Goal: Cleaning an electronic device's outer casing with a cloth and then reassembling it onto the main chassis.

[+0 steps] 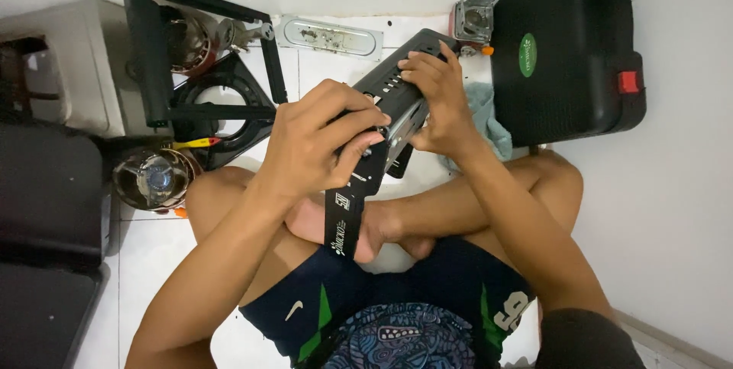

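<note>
We saw even, soft indoor light, brightest on the white floor tiles point(336, 64) and wall toward twelve o'clock. Shadows stayed faint beneath the legs. The left edge at nine o'clock fell dim. Wide-lens bending curved the frame's borders. A metal plate point(330, 36) showed mild glare; focus held sharp throughout.

Black metal panel point(382, 121) with white markings at its near end; black case point(569, 48) far right, green oval label, red latch point(628, 82); navy shorts point(427, 293) with green and white accents; white tiled floor point(153, 262); teal cloth point(489, 121); yellow-handled tool point(195, 142) left
</note>
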